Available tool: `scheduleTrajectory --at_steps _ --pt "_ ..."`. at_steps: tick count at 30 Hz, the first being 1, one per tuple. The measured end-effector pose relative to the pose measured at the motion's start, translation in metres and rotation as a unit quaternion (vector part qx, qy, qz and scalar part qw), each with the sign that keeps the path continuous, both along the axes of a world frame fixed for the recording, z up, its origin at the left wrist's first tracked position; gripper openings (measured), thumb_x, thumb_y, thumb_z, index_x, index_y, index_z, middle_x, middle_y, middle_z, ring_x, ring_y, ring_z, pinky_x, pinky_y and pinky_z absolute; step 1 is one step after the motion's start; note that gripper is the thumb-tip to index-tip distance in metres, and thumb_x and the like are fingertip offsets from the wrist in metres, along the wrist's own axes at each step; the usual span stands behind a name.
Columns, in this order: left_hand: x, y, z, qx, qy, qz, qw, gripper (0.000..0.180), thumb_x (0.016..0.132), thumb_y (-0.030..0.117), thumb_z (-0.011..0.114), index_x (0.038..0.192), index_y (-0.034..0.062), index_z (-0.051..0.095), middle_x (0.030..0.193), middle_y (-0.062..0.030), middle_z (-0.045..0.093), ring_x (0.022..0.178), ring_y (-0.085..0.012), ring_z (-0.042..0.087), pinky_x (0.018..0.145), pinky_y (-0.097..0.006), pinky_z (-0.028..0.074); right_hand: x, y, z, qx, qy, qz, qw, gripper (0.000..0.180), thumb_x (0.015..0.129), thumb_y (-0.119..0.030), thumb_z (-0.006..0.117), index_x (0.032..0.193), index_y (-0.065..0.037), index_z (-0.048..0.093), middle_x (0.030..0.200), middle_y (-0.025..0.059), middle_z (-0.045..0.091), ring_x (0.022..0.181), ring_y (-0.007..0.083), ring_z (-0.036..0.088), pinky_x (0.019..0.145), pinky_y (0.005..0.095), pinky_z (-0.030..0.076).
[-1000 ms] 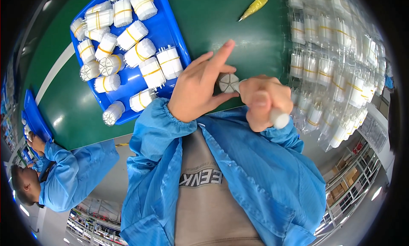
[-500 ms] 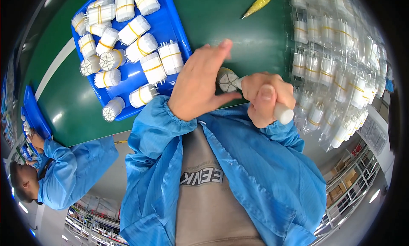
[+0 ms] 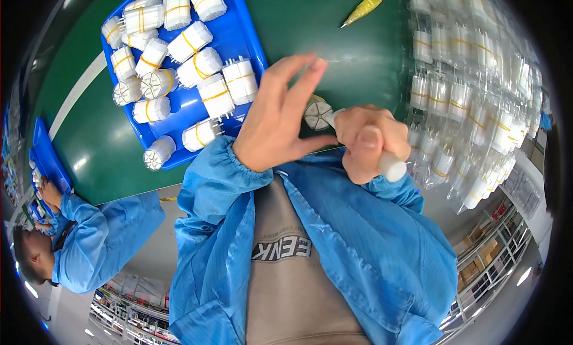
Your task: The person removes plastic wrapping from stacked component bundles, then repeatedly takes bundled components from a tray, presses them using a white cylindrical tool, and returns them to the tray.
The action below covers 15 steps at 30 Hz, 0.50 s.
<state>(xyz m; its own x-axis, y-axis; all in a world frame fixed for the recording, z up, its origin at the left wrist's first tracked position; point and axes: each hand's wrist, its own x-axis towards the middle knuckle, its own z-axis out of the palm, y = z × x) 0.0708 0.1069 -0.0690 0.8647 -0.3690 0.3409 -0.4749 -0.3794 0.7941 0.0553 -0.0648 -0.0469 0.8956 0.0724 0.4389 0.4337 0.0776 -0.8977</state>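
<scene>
My right hand is closed around a white rod-shaped piece. Its round white end sticks out below the fist, and a pale tip shows on the far side; the middle is hidden by my fingers. On the table edge between my hands stands a bundle of white pieces, its wedge-patterned end facing up. Just left of it is my left hand, thumb and fingers spread apart, with nothing in them. Whether its fingers touch the bundle I cannot tell.
A blue tray holds several white bundles tied with yellow bands. Clear plastic packs of similar bundles are stacked at the right. A yellow pointed tube lies on the green table. A co-worker sits at the far left.
My left hand has shifted slightly left, with its fingers more bent. My right hand has moved slightly left and down with the white rod-shaped piece, whose end has shifted too.
</scene>
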Motion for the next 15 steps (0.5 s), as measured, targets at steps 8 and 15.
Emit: scheduleTrajectory --at_steps 8,15 --pt "-0.001 0.009 0.000 -0.023 0.088 -0.068 0.994 0.107 0.069 0.005 0.084 0.160 0.0021 0.027 0.124 -0.0107 0.072 0.117 -0.0357 0.066 0.103 -0.039 0.051 0.006 -0.005 -0.001 0.123 -0.064 0.056 0.989 0.037 0.101 -0.006 0.048 0.066 -0.002 0.036 0.053 0.0046 0.040 0.039 0.0155 0.036 0.037 0.0308 0.028" --pt "-0.002 0.005 0.001 -0.022 0.024 -0.031 0.999 0.106 0.068 0.010 0.086 0.158 0.0035 0.030 0.135 -0.0171 0.063 0.117 -0.0404 0.060 0.105 -0.049 0.048 0.001 0.006 -0.005 0.069 -0.064 0.033 0.995 0.031 0.096 -0.001 0.052 0.066 0.002 0.047 0.054 0.0055 0.047 0.039 0.0167 0.041 0.038 0.0317 0.037"
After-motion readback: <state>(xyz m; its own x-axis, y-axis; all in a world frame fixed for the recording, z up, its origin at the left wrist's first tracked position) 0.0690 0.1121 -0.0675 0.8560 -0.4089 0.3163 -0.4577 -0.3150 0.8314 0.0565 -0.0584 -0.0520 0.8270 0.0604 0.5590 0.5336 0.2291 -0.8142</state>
